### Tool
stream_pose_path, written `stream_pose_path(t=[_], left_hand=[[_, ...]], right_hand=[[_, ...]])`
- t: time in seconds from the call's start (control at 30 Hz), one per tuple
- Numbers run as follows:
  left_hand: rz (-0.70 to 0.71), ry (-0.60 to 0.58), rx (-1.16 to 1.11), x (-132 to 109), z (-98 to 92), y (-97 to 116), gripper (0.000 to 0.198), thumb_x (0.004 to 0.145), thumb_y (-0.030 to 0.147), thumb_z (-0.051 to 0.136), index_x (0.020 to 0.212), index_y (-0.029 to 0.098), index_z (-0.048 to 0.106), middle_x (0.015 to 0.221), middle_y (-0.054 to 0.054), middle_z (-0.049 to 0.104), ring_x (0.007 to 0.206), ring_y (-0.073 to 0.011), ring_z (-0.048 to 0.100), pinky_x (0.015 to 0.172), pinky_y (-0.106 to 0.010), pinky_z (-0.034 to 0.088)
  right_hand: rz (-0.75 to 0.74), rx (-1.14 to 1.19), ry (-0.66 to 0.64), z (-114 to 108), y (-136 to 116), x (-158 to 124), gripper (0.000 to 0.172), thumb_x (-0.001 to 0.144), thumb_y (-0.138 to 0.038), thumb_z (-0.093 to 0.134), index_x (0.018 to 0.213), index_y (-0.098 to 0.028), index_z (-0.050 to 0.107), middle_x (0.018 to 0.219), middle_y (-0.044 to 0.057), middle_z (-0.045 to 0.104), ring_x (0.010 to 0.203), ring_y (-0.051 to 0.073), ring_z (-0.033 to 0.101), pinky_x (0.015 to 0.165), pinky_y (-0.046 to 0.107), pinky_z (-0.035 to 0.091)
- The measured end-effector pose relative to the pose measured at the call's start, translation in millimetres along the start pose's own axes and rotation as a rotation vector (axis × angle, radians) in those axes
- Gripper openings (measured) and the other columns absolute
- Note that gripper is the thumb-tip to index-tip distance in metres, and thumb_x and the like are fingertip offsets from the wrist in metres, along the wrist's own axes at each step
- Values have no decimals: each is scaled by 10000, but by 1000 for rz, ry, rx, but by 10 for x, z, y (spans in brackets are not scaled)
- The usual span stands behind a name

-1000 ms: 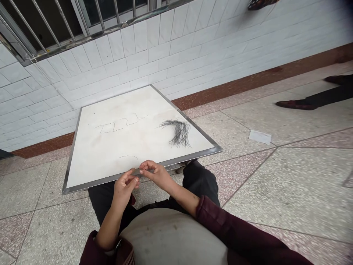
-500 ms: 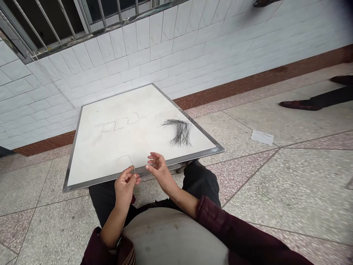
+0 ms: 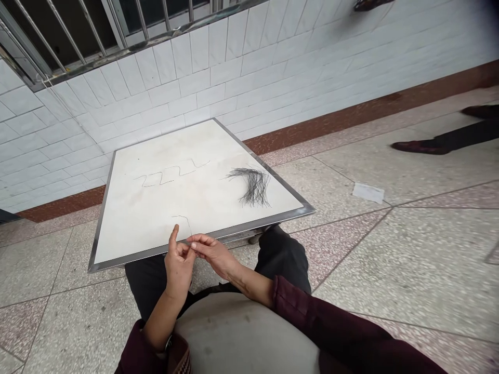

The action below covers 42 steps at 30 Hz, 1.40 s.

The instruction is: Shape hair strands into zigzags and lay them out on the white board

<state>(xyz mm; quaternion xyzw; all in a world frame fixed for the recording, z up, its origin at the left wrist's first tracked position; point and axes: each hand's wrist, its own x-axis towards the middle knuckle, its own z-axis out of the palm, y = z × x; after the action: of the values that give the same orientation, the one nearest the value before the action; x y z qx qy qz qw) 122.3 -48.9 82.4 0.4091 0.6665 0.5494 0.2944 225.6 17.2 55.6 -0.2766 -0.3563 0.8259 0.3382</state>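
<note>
Head view: both ur hands, left hand (image 3: 178, 259) & right hand (image 3: 210, 251), pinch one thin hair strand (image 3: 183, 221); loosen either pinch & it likely slips onto the white board (image 3: 128, 228).

board (image 3: 156, 208): smooth matt white, metal rim | wall tiles (image 3: 273, 57): glossy ceramic | floor (image 3: 390, 249): speckled terrazzo

At the near edge of the white board (image 3: 156, 234), the left hand (image 3: 177, 262) and right hand (image 3: 212, 252) meet, fingertips pinching a thin strand (image 3: 183, 221). A dark hair bundle (image 3: 253, 184) lies far right; bent strands (image 3: 171, 176) line the far left.
</note>
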Motion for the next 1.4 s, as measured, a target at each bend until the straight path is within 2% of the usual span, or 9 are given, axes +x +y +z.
stream_pose_path(t=[0.13,0.23,0.3,0.37,0.43,0.53,0.73,1.07,1.4], left_hand=[[37,-61,130,-32,-46,4,701,848,338,606,1475,242,307,685,37,648,625,-129,618,672,-257,502],[89,63,273,11,-222,58,546,876,382,563,1395,254,451,745,11,656,663,-143,625,686,-274,506],[198,166,373,76,-345,117,477,896,381,531,1354,248,504,906,-38,681,814,-174,643,790,-314,504],[308,126,444,149,-423,171,471,914,361,503,1372,252,487,1100,-77,670,1025,-217,614,918,-371,465],[333,16,461,203,-440,198,477,931,345,472,1401,265,449,1165,-80,662,1102,-226,593,953,-391,446],[233,-75,416,227,-397,189,455,940,333,457,1393,289,454,1077,-50,700,988,-202,658,895,-361,481],[4,-34,176,190,-275,159,443,914,330,500,1354,282,484,898,-6,683,624,-129,688,721,-292,539],[-66,-48,-189,190,-221,224,572,877,429,575,1382,230,395,920,-43,672,733,-185,720,754,-343,576],[-99,-37,-269,262,-231,235,651,825,465,635,1370,195,401,881,-47,678,797,-211,719,746,-364,590]], right_hand=[[-8,-1,48,-20,-39,38,309,629,-420,831,762,-178,693,639,-39,577,537,64,435,519,209,320],[8,-53,47,-123,-134,28,332,630,-431,831,803,-177,706,660,-27,583,545,60,429,500,201,286],[44,-112,-27,-179,-199,1,330,646,-434,822,826,-180,715,667,-24,582,553,61,434,504,202,289],[87,-156,-140,-205,-245,-25,327,658,-434,815,848,-184,725,652,-27,568,545,60,422,497,204,275],[111,-173,-240,-207,-264,-40,324,662,-421,814,871,-187,732,640,-31,554,541,62,407,486,208,252],[116,-171,-299,-202,-252,-39,321,670,-399,810,906,-194,739,638,-37,539,541,63,382,479,213,222],[57,-126,-209,-206,-139,-6,324,701,-393,795,961,-210,732,658,-26,558,567,71,384,482,220,177],[-9,-7,-197,-101,15,-33,369,733,-388,778,1075,-274,704,676,-47,433,549,63,294,473,221,167],[21,37,-111,-87,18,-24,396,689,-398,810,1031,-243,686,664,-57,470,510,49,309,466,212,162]])
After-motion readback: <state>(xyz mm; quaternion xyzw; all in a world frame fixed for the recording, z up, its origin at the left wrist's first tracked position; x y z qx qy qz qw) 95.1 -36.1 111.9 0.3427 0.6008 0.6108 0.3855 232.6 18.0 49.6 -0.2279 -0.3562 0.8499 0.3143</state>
